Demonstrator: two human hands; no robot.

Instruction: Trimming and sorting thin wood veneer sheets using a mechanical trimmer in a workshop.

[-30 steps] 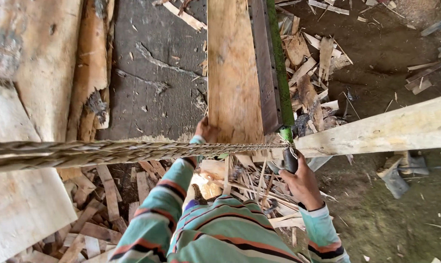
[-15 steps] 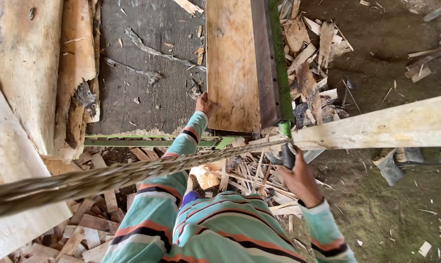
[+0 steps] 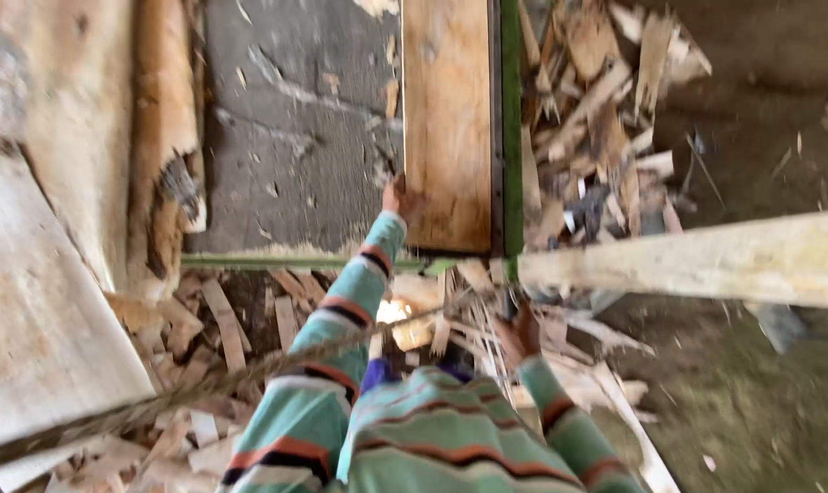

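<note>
My left hand [image 3: 403, 197] reaches forward in a striped sleeve and grips the near left corner of a long wooden plank [image 3: 446, 119]. The plank lies lengthwise along a green rail [image 3: 511, 137]. My right hand [image 3: 523, 332] is closed on a dark handle [image 3: 511, 299] just below a pale wooden beam [image 3: 706, 261] that runs out to the right. The picture is blurred, so the fingers are hard to make out.
A thick rope [image 3: 158, 402] crosses the lower left diagonally. Heaps of wood offcuts [image 3: 606, 110] lie right of the rail and under my arms. A grey concrete slab [image 3: 295, 137] and rough bark slabs [image 3: 163, 155] sit left of the plank.
My left arm has stretched further forward, staying on the plank's near end. The rope has dropped from level to a low diagonal in view. My right hand stays by the beam.
</note>
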